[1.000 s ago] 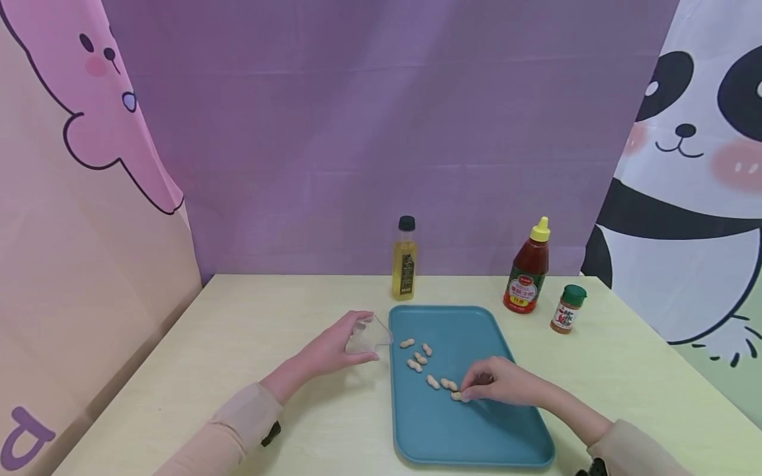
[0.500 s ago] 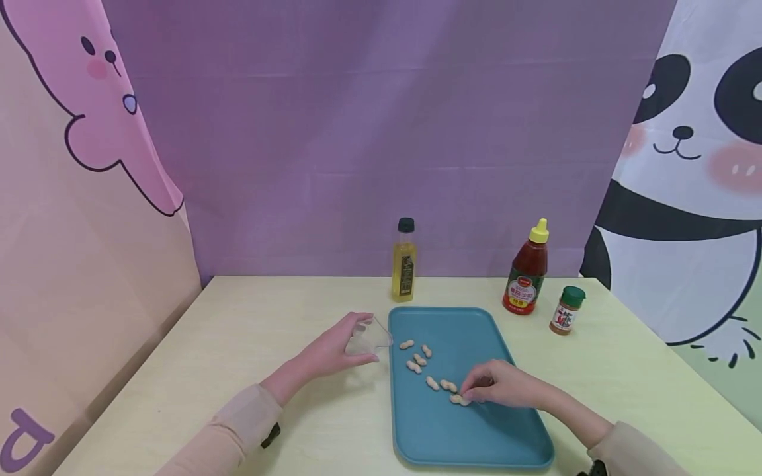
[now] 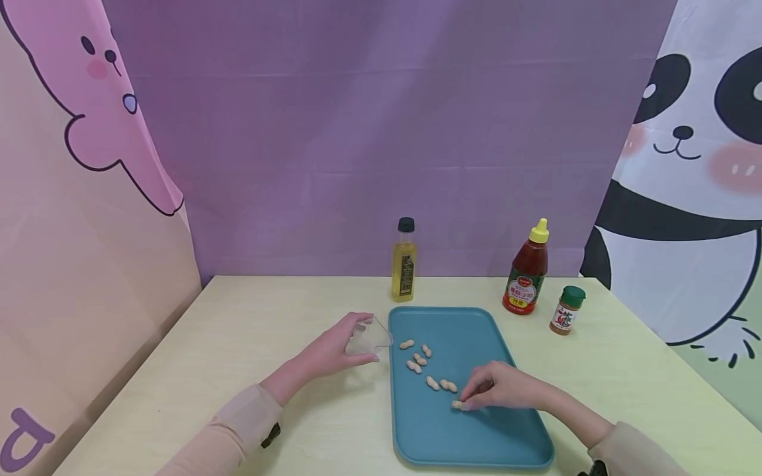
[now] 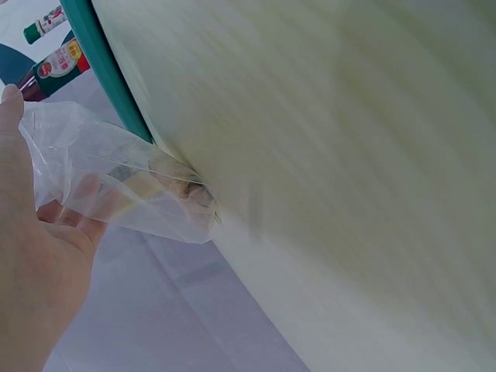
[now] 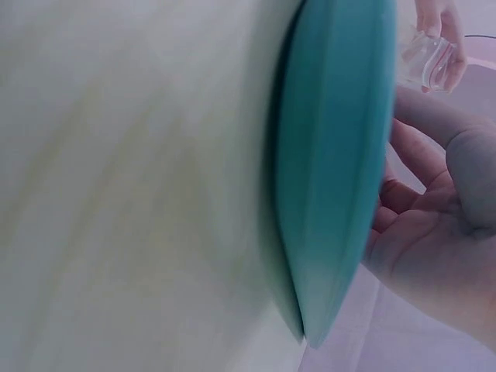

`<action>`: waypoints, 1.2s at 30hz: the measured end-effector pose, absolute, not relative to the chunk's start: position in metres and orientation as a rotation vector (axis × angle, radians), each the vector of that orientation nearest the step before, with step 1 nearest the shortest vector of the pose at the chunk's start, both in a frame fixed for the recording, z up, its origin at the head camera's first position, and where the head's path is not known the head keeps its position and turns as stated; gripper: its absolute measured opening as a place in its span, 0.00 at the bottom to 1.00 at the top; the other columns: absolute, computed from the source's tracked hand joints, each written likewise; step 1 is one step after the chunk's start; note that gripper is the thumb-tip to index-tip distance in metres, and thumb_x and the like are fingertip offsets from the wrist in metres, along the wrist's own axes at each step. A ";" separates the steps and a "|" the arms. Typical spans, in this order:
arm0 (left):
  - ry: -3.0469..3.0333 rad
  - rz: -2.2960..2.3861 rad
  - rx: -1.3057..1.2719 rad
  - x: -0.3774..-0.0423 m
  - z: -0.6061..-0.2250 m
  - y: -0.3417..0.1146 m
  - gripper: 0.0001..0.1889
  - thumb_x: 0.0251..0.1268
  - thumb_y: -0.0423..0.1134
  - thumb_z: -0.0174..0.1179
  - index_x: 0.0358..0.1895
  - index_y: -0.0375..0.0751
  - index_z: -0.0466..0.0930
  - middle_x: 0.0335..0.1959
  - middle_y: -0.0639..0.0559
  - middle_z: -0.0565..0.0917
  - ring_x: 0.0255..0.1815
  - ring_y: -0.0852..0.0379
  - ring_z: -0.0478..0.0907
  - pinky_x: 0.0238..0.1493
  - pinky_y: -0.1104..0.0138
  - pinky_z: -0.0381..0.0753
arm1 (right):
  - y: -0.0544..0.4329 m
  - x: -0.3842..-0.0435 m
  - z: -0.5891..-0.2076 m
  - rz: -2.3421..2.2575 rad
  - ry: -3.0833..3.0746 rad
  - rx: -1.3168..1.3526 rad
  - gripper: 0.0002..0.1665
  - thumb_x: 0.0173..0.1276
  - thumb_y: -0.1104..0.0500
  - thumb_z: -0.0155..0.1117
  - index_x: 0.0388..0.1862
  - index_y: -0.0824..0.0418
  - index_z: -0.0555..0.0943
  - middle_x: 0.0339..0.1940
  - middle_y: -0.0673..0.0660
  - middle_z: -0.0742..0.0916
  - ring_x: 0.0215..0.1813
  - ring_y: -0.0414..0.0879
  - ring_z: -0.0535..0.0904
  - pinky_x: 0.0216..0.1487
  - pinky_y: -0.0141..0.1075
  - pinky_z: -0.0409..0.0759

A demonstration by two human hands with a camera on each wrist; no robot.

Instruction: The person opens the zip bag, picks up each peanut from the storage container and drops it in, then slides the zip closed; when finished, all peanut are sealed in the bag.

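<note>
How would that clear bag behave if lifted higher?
The clear bag would probably flop and fold, since it looks creased. It is likely light for its size too: part of the left hand shows through it, suggesting thinness.

- The head view is bright.
- Soft shadows lie under the left hand (image 3: 329, 347) and right hand (image 3: 501, 385).
- Both wrist views look dimmer and fuzzier.

Bag (image 4: 139, 178): clear thin plastic, glossy, wrinkled. Peanuts (image 3: 432, 383): matt shells. Tray (image 3: 476, 436): smooth, plastic-looking. Counter (image 3: 286, 297): smooth, wood-look. Backdrop (image 3: 357, 132): creased cloth. Sauce bottle (image 3: 526, 274): glossy plastic.
</note>
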State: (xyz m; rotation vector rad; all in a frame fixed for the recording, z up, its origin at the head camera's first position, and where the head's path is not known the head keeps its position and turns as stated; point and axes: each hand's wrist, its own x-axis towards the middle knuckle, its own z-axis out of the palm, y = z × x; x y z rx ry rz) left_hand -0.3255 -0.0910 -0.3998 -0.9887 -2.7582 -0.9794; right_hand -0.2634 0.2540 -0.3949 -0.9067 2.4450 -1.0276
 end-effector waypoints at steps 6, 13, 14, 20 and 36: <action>-2.760 -0.983 -0.985 -0.325 -0.400 -0.091 0.43 0.53 0.60 0.64 0.70 0.47 0.57 0.66 0.53 0.69 0.64 0.54 0.69 0.64 0.57 0.70 | 0.255 -0.263 -0.395 -0.999 2.450 -0.946 0.10 0.64 0.56 0.63 0.38 0.60 0.86 0.33 0.49 0.85 0.32 0.33 0.74 0.33 0.26 0.76; -2.762 -0.975 -0.988 -0.326 -0.400 -0.090 0.43 0.53 0.60 0.64 0.70 0.48 0.57 0.66 0.53 0.69 0.64 0.54 0.69 0.64 0.57 0.71 | 0.256 -0.264 -0.388 -1.010 2.494 -0.882 0.09 0.65 0.55 0.62 0.38 0.59 0.83 0.32 0.51 0.86 0.32 0.35 0.77 0.34 0.27 0.78; -2.763 -0.973 -0.986 -0.326 -0.400 -0.090 0.43 0.53 0.60 0.64 0.70 0.48 0.56 0.66 0.53 0.69 0.64 0.54 0.69 0.64 0.58 0.71 | 0.256 -0.264 -0.387 -1.020 2.495 -0.868 0.09 0.65 0.55 0.62 0.38 0.59 0.83 0.32 0.51 0.86 0.31 0.35 0.77 0.34 0.28 0.78; -2.769 -0.968 -0.981 -0.325 -0.399 -0.090 0.43 0.53 0.60 0.64 0.70 0.48 0.56 0.66 0.53 0.68 0.64 0.54 0.69 0.64 0.58 0.71 | 0.253 -0.267 -0.378 -1.044 2.522 -0.845 0.09 0.65 0.55 0.63 0.38 0.59 0.82 0.32 0.51 0.86 0.32 0.37 0.78 0.35 0.28 0.79; -2.775 -0.978 -0.975 -0.325 -0.398 -0.091 0.43 0.53 0.59 0.64 0.70 0.48 0.56 0.66 0.53 0.68 0.64 0.54 0.69 0.63 0.58 0.71 | 0.212 -0.288 -0.359 -0.964 2.788 -0.864 0.13 0.64 0.50 0.64 0.42 0.55 0.84 0.35 0.48 0.86 0.35 0.40 0.77 0.34 0.30 0.78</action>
